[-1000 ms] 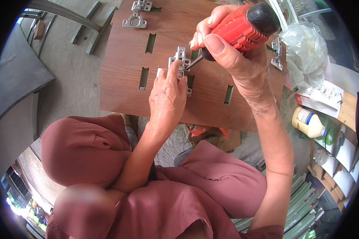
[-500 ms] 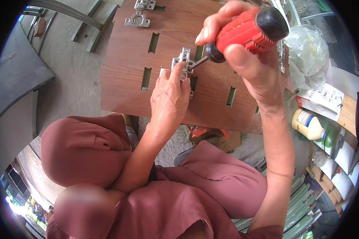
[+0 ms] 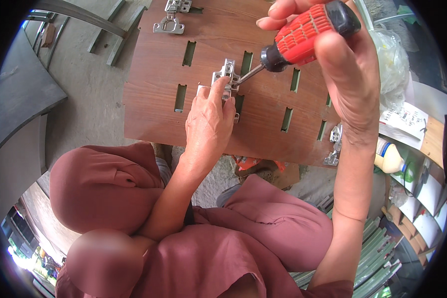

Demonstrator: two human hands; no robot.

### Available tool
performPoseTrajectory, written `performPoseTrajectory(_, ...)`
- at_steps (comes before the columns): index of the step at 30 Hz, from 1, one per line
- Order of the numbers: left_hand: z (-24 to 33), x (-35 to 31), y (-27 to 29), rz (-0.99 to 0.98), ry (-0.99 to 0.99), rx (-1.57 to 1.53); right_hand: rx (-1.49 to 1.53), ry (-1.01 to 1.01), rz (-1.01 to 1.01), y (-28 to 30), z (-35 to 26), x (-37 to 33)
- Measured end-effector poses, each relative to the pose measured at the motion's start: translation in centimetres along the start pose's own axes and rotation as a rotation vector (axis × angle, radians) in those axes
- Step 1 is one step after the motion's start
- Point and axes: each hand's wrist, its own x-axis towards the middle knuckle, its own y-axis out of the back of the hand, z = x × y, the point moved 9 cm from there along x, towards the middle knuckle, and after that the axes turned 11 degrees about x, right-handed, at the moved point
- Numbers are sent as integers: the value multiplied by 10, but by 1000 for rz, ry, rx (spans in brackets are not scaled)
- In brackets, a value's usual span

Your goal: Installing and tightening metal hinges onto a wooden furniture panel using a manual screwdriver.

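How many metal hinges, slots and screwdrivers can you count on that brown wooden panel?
Metal hinges: 3, one under the left hand, one at the top edge, one at the right edge
Slots showing: 8, for example
Screwdrivers: 1
Total: 12

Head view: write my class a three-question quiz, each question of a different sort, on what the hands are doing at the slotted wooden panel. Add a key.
1. True or false: the right hand holds a screwdriver with a red and black handle.
2. Which does the left hand press against the wooden panel? A) a metal hinge B) a plastic bottle C) a sheet of paper
3. Fill in: the screwdriver's tip meets the metal hinge under the left hand, while another hinge lies untouched near the panel's ____ edge.

Key: 1 true; 2 A; 3 far (top of the picture).
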Motion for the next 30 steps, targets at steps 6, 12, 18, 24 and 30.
performPoseTrajectory(6,-1,0,2,5,0,2,-229,-199,5,2,1,0)
performPoseTrajectory(12,0,0,1,-15,3,-11,-447,-43,-82,-5,-16,0)
performPoseTrajectory(18,-1,0,1,-11,12,-8,-45,-136,-67,8,0,-2)
performPoseTrajectory(24,-3,-1,-1,-14,7,6,-191,-191,63,13,4,2)
performPoseTrajectory(30,1,-3,1,9,-7,44,181,-239,-82,9,10,-4)
